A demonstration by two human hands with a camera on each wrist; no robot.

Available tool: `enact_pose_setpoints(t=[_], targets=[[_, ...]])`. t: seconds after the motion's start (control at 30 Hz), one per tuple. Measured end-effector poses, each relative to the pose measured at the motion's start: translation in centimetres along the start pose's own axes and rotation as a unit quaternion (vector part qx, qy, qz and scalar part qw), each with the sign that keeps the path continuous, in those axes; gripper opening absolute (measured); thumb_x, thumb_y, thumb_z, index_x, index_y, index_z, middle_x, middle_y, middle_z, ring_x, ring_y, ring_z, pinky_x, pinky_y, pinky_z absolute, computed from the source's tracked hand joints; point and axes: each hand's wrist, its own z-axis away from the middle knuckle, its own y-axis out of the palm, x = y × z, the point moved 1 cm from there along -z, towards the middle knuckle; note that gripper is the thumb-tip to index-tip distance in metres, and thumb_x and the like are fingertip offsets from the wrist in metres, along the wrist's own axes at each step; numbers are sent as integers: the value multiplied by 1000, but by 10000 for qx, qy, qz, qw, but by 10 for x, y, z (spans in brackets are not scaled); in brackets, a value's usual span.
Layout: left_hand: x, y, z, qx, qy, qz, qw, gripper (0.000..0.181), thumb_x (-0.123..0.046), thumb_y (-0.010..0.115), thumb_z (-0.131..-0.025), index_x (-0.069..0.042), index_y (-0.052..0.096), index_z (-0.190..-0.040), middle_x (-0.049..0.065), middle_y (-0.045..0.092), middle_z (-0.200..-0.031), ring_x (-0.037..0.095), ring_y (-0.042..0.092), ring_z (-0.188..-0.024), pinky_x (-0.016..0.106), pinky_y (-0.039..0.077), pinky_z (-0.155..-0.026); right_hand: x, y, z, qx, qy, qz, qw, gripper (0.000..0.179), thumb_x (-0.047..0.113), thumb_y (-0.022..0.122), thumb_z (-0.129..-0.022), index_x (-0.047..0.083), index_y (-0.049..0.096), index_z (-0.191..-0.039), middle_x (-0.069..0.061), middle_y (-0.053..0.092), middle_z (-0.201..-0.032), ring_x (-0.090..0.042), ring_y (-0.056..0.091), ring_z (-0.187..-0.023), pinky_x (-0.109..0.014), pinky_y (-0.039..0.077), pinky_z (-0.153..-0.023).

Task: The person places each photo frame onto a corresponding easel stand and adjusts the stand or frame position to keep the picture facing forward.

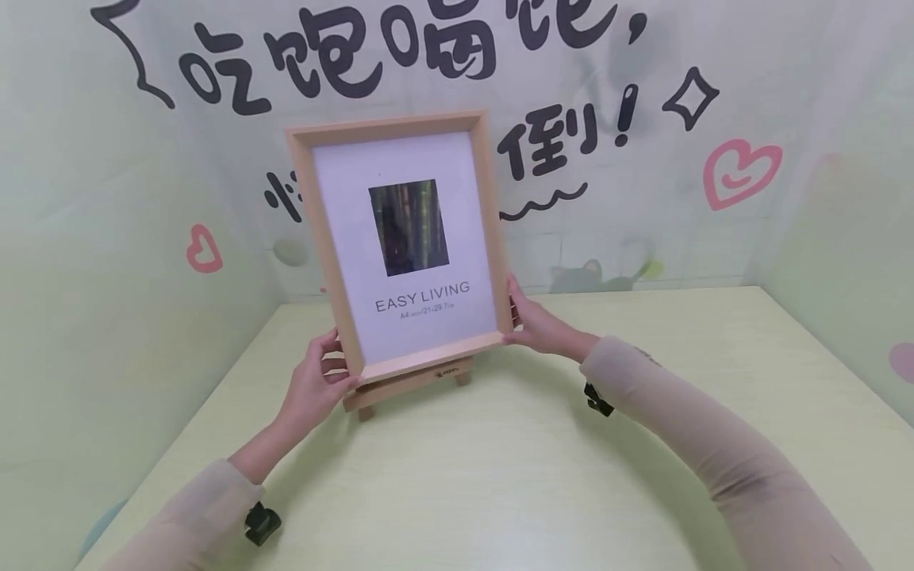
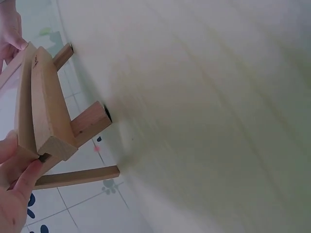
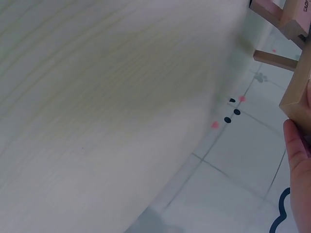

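A light wooden picture frame (image 1: 336,262), holding a white sheet with a dark bamboo photo and "EASY LIVING" lettering, stands tilted slightly back at a small wooden easel (image 1: 410,385). My left hand (image 1: 310,388) grips its lower left corner, thumb at the front. On the lower right side, my right hand (image 1: 539,325) holds the frame's edge between thumb and fingers. In the left wrist view, the easel's ledge (image 2: 48,107) runs close along the frame's bottom edge; whether the frame's weight rests on it, I cannot tell. The frame hides most of the easel.
The easel's legs stand on a pale wood-grain table (image 1: 500,468). Behind rises a white wall cloth (image 1: 643,206) with black characters and pink hearts. Side panels (image 1: 842,238) flank the table. A small black device (image 1: 262,523) is on each wrist.
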Motion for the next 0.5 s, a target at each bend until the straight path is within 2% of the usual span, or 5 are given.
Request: enact_pose_setpoints(t=[0.2, 0.5], targets=[[3, -1, 5, -16, -21, -128, 9999, 77, 11, 68, -74, 5, 24, -137, 24, 47, -119, 37, 58, -98, 23, 55, -79, -2, 6, -4, 33, -60, 64, 10000, 112, -6, 67, -76, 12, -21, -143, -25, 41, -130, -28, 57, -96, -32, 52, -85], [7, -3, 10, -70, -214, -201, 9995, 76, 11, 67, -74, 5, 23, -137, 25, 45, -121, 37, 56, -101, 25, 54, -80, 2, 11, -7, 111, 47, 214, 9997, 109, -5, 67, -77, 8, -20, -143, -26, 39, -132, -30, 57, -98, -31, 52, -85]])
